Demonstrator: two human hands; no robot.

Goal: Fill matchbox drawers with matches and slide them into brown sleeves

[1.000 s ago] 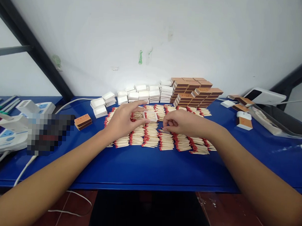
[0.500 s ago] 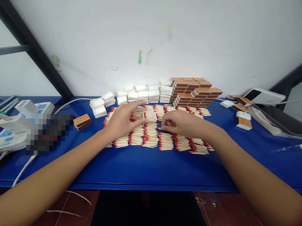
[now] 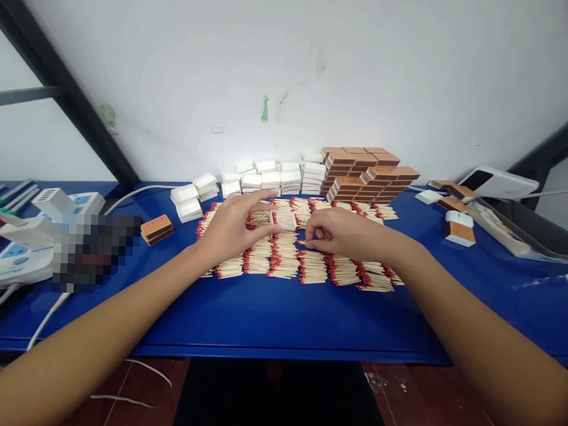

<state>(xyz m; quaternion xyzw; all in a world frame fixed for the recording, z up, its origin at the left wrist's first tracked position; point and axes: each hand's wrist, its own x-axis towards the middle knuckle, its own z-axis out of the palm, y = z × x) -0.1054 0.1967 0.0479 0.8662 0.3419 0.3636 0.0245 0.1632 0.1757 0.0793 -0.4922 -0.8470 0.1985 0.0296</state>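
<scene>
My left hand (image 3: pixel 234 226) grips the left end of a small white matchbox tray (image 3: pixel 283 220) between thumb and fingers. Matches lie inside this tray. To its right, my right hand (image 3: pixel 337 233) is closed in a pinch, with a match (image 3: pixel 302 243) poking out leftward from the fingertips. Its other fingers are curled in. Beneath and around both hands, red-tipped matches (image 3: pixel 312 267) are spread in rows of bundles on the blue table (image 3: pixel 279 319). My hands and the tray hide part of these rows.
Behind the matches stand stacked white trays (image 3: pixel 266 179) and piled brown matchboxes (image 3: pixel 361 172), near the wall. More matchboxes (image 3: pixel 157 229) lie at left, by a power strip (image 3: pixel 23 252) with cables. At right are a white device (image 3: pixel 499 183) and a dark bin-like container (image 3: pixel 528 227).
Both hands stay in nearly the same place, the left still on the tray. The whole view has shifted very slightly.
</scene>
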